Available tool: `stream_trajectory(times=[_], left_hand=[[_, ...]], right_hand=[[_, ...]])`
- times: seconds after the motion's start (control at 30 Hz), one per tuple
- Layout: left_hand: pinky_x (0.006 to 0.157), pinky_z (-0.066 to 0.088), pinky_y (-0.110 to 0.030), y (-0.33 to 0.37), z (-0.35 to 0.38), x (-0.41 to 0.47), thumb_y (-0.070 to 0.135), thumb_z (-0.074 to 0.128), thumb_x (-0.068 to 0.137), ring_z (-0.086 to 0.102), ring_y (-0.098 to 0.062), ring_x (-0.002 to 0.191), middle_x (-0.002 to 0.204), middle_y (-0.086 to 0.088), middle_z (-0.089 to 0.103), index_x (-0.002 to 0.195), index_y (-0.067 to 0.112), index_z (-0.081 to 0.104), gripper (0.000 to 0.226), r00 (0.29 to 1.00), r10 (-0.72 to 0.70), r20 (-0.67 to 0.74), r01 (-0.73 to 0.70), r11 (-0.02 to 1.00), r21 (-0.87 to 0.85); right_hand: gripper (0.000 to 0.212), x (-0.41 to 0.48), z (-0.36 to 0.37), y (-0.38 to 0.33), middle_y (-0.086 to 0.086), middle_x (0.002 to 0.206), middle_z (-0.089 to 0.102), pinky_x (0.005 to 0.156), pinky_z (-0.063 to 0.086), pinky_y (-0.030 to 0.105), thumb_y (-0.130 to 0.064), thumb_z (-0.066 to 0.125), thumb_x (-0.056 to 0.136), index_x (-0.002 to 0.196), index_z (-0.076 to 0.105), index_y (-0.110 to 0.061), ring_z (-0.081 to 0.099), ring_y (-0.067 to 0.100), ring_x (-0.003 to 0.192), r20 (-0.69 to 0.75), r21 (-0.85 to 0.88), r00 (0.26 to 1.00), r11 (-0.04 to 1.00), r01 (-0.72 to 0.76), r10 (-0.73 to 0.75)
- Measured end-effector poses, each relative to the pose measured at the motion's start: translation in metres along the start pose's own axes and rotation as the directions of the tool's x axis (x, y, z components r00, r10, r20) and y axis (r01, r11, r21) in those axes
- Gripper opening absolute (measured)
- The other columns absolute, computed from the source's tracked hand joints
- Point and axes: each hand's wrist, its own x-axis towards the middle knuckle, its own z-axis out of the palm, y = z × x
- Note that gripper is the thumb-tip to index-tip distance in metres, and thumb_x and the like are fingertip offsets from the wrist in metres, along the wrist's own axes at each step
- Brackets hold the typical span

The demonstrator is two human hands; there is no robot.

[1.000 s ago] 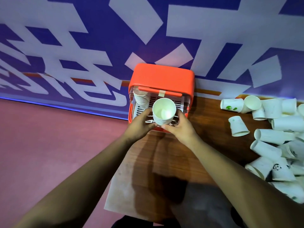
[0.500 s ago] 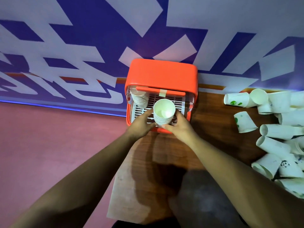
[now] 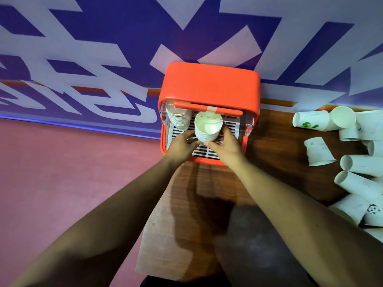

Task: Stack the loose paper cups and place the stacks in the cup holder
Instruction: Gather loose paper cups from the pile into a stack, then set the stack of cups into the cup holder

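Head view: left hand (image 3: 182, 142), right hand (image 3: 224, 143) grip white nested cup stack (image 3: 207, 129), mouth up, over orange cup holder (image 3: 209, 85).

Nothing I can read here.
On the wall (image 3: 103, 59) huge white strokes are cropped past reading; the green-blotched cup (image 3: 308, 122) and panda cup (image 3: 371, 212) carry pictures only.

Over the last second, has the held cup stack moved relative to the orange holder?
Yes. The cup stack went deeper into the orange holder, away from its front edge and toward its back.
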Motion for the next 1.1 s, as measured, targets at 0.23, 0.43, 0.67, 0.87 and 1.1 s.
stream_trajectory(times=[0.23,0.43,0.67,0.87,1.1], left_hand=[[0.078,0.039,0.006,0.003,-0.001,0.008,0.004,0.048,0.101,0.056,-0.004,0.118,0.126,0.009,0.061,0.143,0.015,0.052,0.044,1.000,0.000,0.025,0.002,0.998,-0.058],[0.078,0.041,0.002,0.003,0.002,0.016,-0.005,0.043,0.100,0.055,-0.009,0.122,0.136,-0.004,0.060,0.148,0.010,0.045,0.050,0.999,0.026,0.043,-0.021,0.994,-0.103],[0.080,0.046,-0.014,0.002,0.001,0.013,0.007,0.050,0.100,0.058,-0.009,0.101,0.128,0.001,0.062,0.144,0.013,0.049,0.044,0.999,-0.014,0.035,0.016,0.998,-0.066],[0.080,0.049,-0.025,0.000,-0.002,-0.007,0.013,0.057,0.097,0.062,-0.015,0.092,0.106,0.001,0.066,0.109,0.016,0.064,0.015,1.000,0.001,0.023,-0.002,0.999,0.046],[0.088,0.050,-0.033,0.036,0.054,-0.033,0.013,0.059,0.093,0.064,-0.015,0.086,0.089,0.003,0.067,0.088,0.025,0.062,0.013,0.978,0.127,0.167,-0.131,0.991,0.015]], right_hand=[[0.051,0.015,0.001,-0.005,-0.004,0.112,0.064,0.086,0.046,0.021,-0.013,0.076,0.081,0.126,0.052,-0.010,0.061,0.009,0.100,-0.063,-0.021,0.998,1.000,0.006,-0.007],[0.038,0.029,0.006,-0.001,0.003,0.108,0.072,0.088,0.053,0.043,-0.024,0.075,0.080,0.112,0.059,-0.011,0.068,0.019,0.098,-0.109,-0.073,0.994,0.997,-0.003,-0.005],[0.058,0.025,0.005,0.002,0.007,0.124,0.065,0.096,0.050,0.045,-0.038,0.075,0.077,0.124,0.054,-0.011,0.060,0.022,0.116,-0.114,-0.102,0.993,0.994,-0.039,0.027],[0.050,-0.035,-0.034,-0.005,0.010,0.133,0.059,0.102,0.047,0.039,-0.020,0.067,0.087,0.133,0.051,-0.011,0.055,0.019,0.124,-0.082,-0.176,0.997,0.984,-0.004,-0.011],[0.041,-0.106,-0.136,0.015,0.000,0.132,0.057,0.095,0.045,0.028,-0.030,0.062,0.092,0.130,0.054,-0.019,0.055,0.016,0.121,-0.334,-0.286,0.940,0.942,-0.176,0.074]])
